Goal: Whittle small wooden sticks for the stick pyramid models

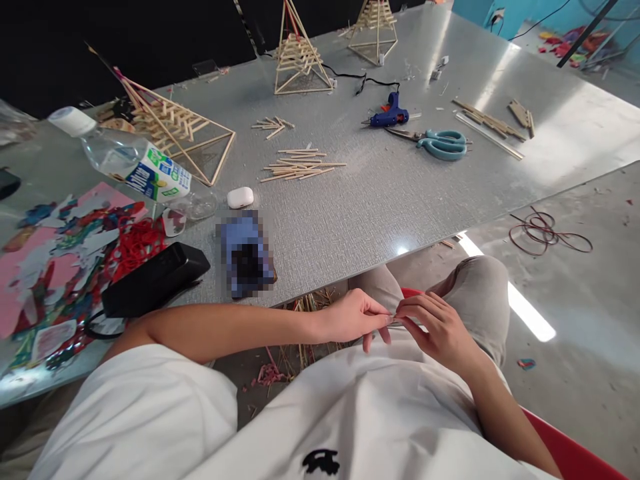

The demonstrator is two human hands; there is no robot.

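Over my lap, just off the table's front edge, my left hand (pixel 357 319) and my right hand (pixel 434 328) meet at the fingertips. Both pinch closed, and whatever lies between them is too small to name. On the table (pixel 360 220) in front of them is a pile of thin wooden sticks (pixel 303 165), with a smaller group of short sticks (pixel 274 125) behind it. Farther back and to the right are a blue glue gun (pixel 391 113) and a pair of scissors (pixel 444 144) with blue-green handles.
Stick pyramids (pixel 299 63) stand along the back, another (pixel 175 130) at left. A plastic bottle (pixel 150 170) leans beside it. Nearer are a white case (pixel 241 197), a blurred phone (pixel 247 255), a black box (pixel 155 280) and colourful scraps (pixel 75 247). More sticks (pixel 490 120) lie at right.
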